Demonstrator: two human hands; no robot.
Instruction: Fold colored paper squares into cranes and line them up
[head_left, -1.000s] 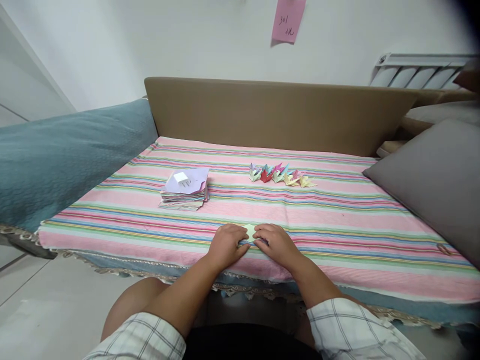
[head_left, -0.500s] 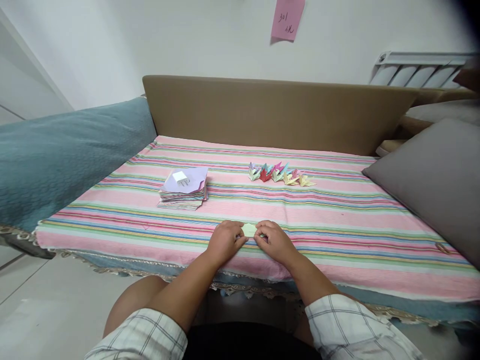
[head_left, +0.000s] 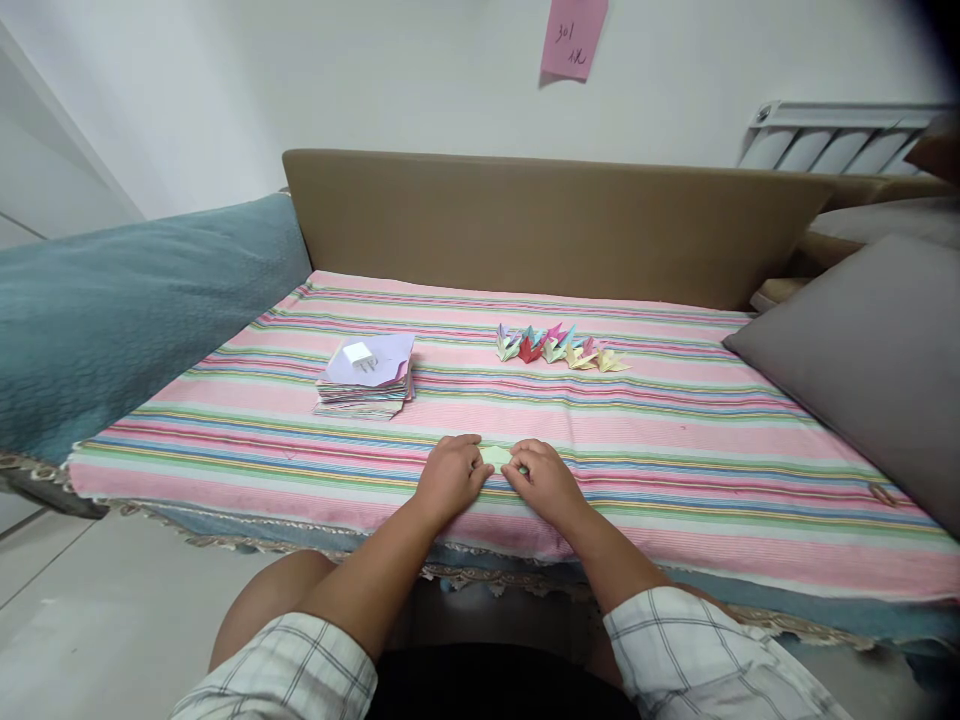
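Observation:
A small pale green piece of folded paper (head_left: 496, 456) lies on the striped cloth (head_left: 675, 450) near its front edge. My left hand (head_left: 448, 476) pins the paper's left end with curled fingers. My right hand (head_left: 546, 480) does the same at the right end, fingers bent and pressed on it. Most of the paper is hidden beneath both hands. Farther back at the left sits a stack of coloured paper squares (head_left: 367, 378) with a white charger plug (head_left: 358, 355) on top. A row of several folded paper cranes (head_left: 559, 347) lies at the back centre.
A teal cushion (head_left: 127, 310) borders the cloth at the left. A grey pillow (head_left: 870, 350) lies at the right. A brown headboard (head_left: 555, 225) runs behind, with a pink note (head_left: 573, 36) on the wall above. The floor (head_left: 97, 610) is below left.
Both hands have shifted slightly forward on the cloth and drawn closer together over the green paper. The fingers have curled tighter on it. Nothing else has moved.

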